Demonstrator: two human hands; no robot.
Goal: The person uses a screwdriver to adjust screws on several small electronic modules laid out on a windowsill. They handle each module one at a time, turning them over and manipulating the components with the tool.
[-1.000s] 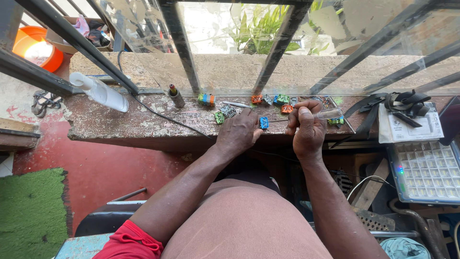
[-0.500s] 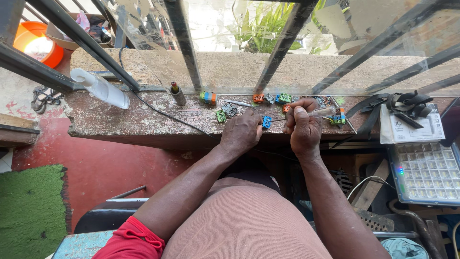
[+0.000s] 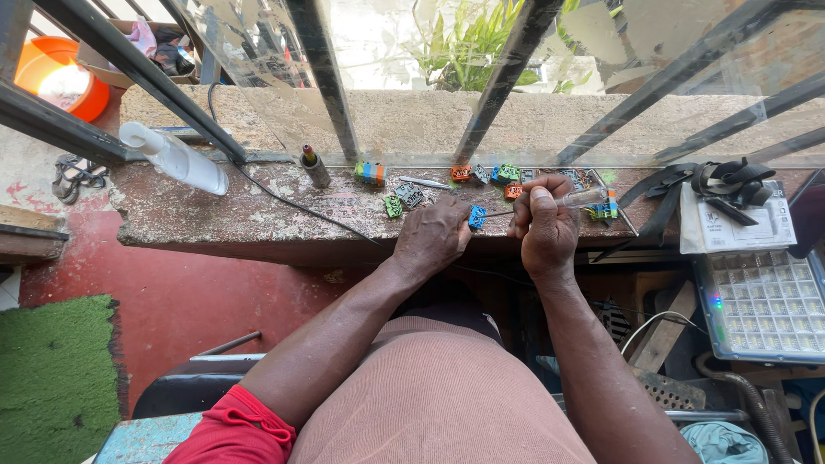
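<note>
Your left hand (image 3: pixel 432 235) fingers pinched on a small blue part (image 3: pixel 477 216), your right hand (image 3: pixel 543 225) at three o'clock, fist clamped round a clear-handled screwdriver (image 3: pixel 574 200), on the worn ledge (image 3: pixel 215 215)

1. At the right of the frame you see a white printed paper packet (image 3: pixel 730 230) lying flat on the ledge, with dark print and black straps across its top.
2. Just below it sits a clear plastic compartment box (image 3: pixel 765 296), a rectangular grid of small cells.

A worn stone ledge (image 3: pixel 215 219) carries small coloured connectors (image 3: pixel 404 198), a white bottle (image 3: pixel 176 159).
</note>
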